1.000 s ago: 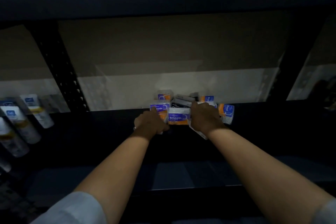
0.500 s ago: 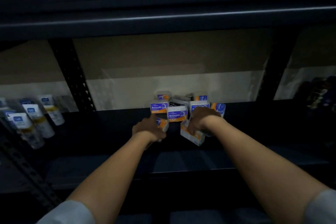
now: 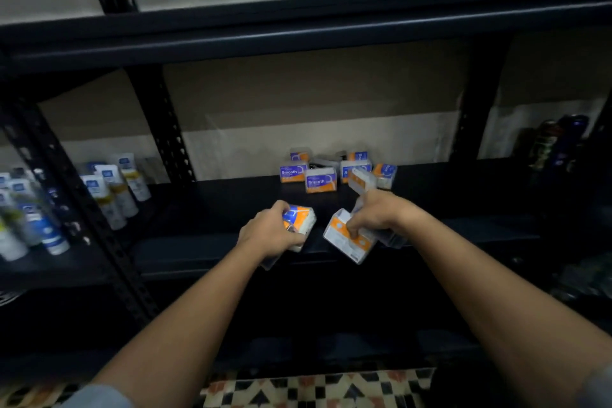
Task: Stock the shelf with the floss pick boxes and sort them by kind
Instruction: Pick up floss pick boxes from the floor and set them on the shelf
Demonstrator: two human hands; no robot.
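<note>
Several orange-and-blue floss pick boxes (image 3: 320, 179) stand clustered at the back of the dark shelf (image 3: 231, 195), some labelled "Smooth". My left hand (image 3: 270, 231) grips one floss pick box (image 3: 300, 216) near the shelf's front edge. My right hand (image 3: 377, 214) holds floss pick boxes too: one tilted with its white-and-orange back showing (image 3: 344, 242), and another clear one (image 3: 362, 179) sticking up above the fingers. Both hands are pulled back from the cluster.
White tubes with blue labels (image 3: 109, 189) stand on the neighbouring shelf to the left, past a black perforated upright (image 3: 165, 129). Dark cans (image 3: 556, 146) sit at the far right. A shelf board (image 3: 298, 30) hangs overhead. Patterned floor tiles (image 3: 314, 387) show below.
Both hands have drawn back from the cluster toward the shelf's front edge, each carrying boxes. The camera has pulled back and tilted, showing more of the upper shelf and the floor.
</note>
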